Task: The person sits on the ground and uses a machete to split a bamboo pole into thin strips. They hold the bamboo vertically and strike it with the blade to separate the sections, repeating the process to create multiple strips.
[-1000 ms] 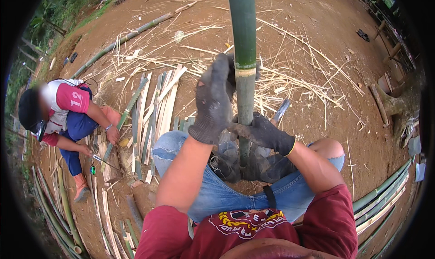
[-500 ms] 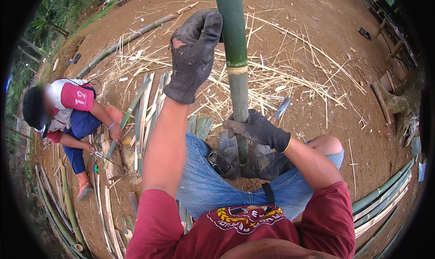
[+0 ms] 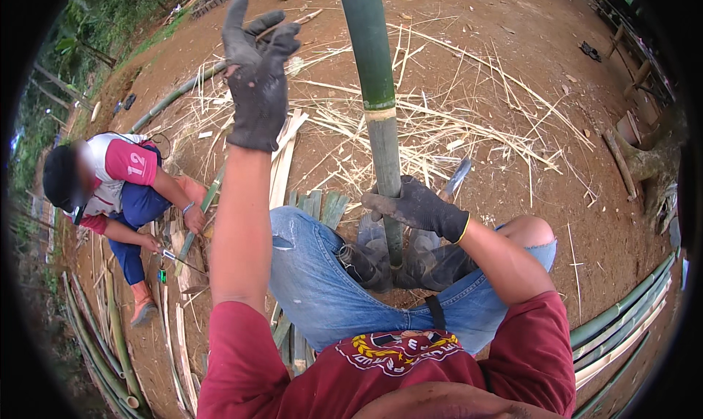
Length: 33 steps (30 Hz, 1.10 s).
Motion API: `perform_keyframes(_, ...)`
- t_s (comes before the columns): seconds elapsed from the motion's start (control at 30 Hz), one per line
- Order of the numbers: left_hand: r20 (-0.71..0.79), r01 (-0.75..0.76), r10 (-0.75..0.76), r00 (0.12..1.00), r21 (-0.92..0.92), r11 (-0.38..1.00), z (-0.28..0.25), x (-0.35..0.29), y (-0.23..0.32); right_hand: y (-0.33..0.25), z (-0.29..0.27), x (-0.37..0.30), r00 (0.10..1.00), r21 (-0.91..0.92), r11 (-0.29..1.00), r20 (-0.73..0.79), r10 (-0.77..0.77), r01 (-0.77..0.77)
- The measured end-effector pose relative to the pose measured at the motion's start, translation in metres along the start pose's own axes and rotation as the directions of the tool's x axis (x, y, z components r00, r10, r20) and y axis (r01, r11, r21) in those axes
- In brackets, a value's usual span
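Observation:
A green bamboo piece (image 3: 374, 60) stands nearly upright between my boots (image 3: 439, 267), tilted slightly so its top leans left. One pale joint ring runs round its middle. My right hand (image 3: 415, 206), in a dark glove, is wrapped round its lower part. My left hand (image 3: 258, 82), in a worn dark glove with a hole, is raised to the left of the bamboo, apart from it. Its fingers are spread and hold nothing. Just beyond my right hand lies a knife (image 3: 457, 179) with a grey blade; its handle end is partly hidden.
Pale bamboo shavings (image 3: 476, 119) litter the brown dirt ahead. At the left, a crouching person (image 3: 132, 170) holds a blade against a bamboo strip. Split bamboo (image 3: 622, 324) lies at the right, and bamboo poles (image 3: 121, 338) at the lower left. A stump (image 3: 652, 162) stands at the right.
My left hand has come away from the bamboo's upper part, moved left and spread its fingers. The bamboo's top leans slightly further left. My right hand keeps its place.

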<state>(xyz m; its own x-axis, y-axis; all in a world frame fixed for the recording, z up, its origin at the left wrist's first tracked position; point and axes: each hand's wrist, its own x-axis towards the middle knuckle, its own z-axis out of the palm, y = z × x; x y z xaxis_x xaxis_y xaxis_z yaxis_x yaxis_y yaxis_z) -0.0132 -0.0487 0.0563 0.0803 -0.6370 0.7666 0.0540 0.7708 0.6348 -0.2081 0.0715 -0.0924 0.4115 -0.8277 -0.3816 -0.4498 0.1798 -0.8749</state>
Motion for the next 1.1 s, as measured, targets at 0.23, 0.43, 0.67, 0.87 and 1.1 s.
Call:
perform_keyframes(0.23,0.269,0.095,-0.097,0.958,0.022,0.995,0.025,-0.005,0.024,-0.007,-0.002,-0.004,0.998,0.016,0.999,0.04,0.04,-0.041)
perform_keyframes(0.43,0.245,-0.102,0.047,0.968,0.216,0.971,0.031,0.003,0.021,-0.006,-0.002,-0.004,0.998,0.022,0.999,0.029,0.048,-0.049)
perform_keyframes(0.67,0.087,0.375,-0.394,0.915,0.182,0.909,0.018,-0.061,-0.005,-0.002,-0.002,-0.004,0.999,0.049,0.999,0.053,-0.004,0.001)
perform_keyframes(0.87,0.14,0.458,-0.462,0.876,0.059,0.887,0.005,-0.056,-0.007,0.003,0.0,-0.005,1.0,0.041,0.999,0.03,-0.009,0.007)
perform_keyframes(1.1,0.205,0.298,-0.293,0.934,0.008,0.955,0.025,-0.028,0.028,-0.001,-0.001,-0.007,0.999,0.062,0.997,0.02,0.037,-0.038)
